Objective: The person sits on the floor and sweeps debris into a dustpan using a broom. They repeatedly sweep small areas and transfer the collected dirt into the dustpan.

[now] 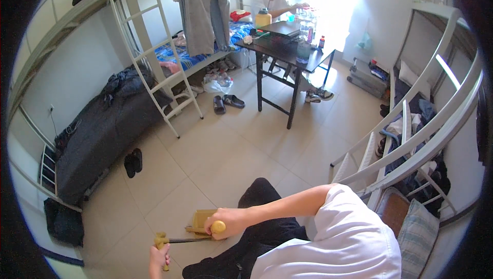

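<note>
1. The white bed ladder stands at 2 o'clock from my right hand, well apart. If I swung that elbow back hard, I might knock the frame.
2. My leg, in black trousers, bulges out at 1 to 2 o'clock of that same hand. A slip drawn toward my body could bring the tool against the cloth.
3. The yellow piece sits low over the tiles at 9 o'clock of my right hand, partly behind it. It could skid if bumped, since I see neither hand holding it down.
4. The dark bar runs between my hands, at 7 o'clock in my view. Uneven pull could twist it; I can't tell whether it touches the yellow piece.
5. My right hand has its fingers folded round a yellow knob; sweat might loosen that hold.
6. My left hand, at 8 o'clock from the right, is wrapped round the stem of a T-shaped yellow handle. Should the stem roll, my knuckles could meet the bar; some fingertips are hidden.
</note>
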### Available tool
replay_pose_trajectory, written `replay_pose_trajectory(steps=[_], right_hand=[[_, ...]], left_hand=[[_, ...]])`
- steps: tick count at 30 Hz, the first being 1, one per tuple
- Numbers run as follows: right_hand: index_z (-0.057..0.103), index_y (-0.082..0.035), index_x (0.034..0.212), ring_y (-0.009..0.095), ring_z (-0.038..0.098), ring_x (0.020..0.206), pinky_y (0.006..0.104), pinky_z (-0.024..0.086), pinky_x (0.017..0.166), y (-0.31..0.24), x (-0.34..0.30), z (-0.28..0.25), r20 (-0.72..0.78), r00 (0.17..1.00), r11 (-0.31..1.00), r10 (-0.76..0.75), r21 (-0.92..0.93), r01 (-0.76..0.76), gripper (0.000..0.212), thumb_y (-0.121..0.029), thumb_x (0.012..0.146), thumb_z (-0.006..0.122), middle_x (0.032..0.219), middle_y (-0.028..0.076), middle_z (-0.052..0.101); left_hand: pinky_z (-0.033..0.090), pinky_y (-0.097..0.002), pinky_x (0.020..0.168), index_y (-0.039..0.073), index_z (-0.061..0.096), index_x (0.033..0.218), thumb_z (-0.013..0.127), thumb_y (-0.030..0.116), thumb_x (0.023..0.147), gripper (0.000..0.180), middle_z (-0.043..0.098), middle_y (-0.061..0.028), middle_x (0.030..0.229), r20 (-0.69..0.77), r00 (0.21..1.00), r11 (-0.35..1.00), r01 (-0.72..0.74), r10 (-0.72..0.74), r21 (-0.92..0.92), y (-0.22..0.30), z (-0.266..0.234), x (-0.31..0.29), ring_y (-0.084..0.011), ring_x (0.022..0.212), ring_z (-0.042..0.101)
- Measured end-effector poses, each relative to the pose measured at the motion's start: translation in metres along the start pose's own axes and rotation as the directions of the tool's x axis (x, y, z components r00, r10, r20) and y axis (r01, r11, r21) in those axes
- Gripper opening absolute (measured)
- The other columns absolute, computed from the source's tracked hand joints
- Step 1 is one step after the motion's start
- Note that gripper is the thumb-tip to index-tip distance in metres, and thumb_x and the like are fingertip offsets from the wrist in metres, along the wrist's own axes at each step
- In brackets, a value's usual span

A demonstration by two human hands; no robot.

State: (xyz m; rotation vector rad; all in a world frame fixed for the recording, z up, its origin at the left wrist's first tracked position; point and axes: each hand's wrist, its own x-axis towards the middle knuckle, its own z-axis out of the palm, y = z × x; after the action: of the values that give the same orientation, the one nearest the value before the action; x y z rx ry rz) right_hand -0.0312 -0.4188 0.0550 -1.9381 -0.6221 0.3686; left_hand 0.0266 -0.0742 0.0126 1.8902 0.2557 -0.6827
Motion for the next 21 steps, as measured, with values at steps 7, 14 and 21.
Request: replay_pose_trajectory(steps=[7,14,21], right_hand=[[0.059,-0.001,0.084,0.038,0.06,0.075,0.0429,0.049,0.067,0.03,0.013,0.023,-0.232,0.966,0.992,0.114,0.087,-0.097,0.027,-0.026,0.075,0.064,0.078,0.022,0.063],[0.058,-0.001,0.086,0.037,0.06,0.077,0.0417,0.049,0.068,0.064,0.019,0.047,-0.234,0.962,0.976,0.141,0.197,-0.096,0.027,-0.025,0.076,0.064,0.081,0.019,0.064],[0.059,-0.002,0.091,0.034,0.061,0.077,0.0396,0.049,0.07,0.041,0.005,0.027,-0.264,0.937,0.961,0.228,0.218,-0.172,0.029,-0.027,0.078,0.064,0.083,0.018,0.064]], left_hand=[[0.032,-0.0269,0.031,0.005,0.047,0.071,0.061,0.014,0.083,0.021,0.041,0.0,0.048,-0.036,0.999,0.999,0.009,-0.007,0.034,0.007,0.005,-0.013,-0.011,0.034,0.039],[0.031,-0.0265,0.03,0.004,0.049,0.074,0.06,0.013,0.084,0.018,0.041,-0.0003,0.047,-0.036,0.999,1.0,0.019,-0.018,0.02,0.0,0.002,-0.005,-0.0114,0.032,0.038],[0.032,-0.0259,0.031,0.004,0.048,0.075,0.06,0.013,0.083,0.018,0.04,0.0006,0.048,-0.009,1.0,1.0,0.013,-0.013,0.009,0.001,0.002,-0.006,-0.0108,0.033,0.038]])
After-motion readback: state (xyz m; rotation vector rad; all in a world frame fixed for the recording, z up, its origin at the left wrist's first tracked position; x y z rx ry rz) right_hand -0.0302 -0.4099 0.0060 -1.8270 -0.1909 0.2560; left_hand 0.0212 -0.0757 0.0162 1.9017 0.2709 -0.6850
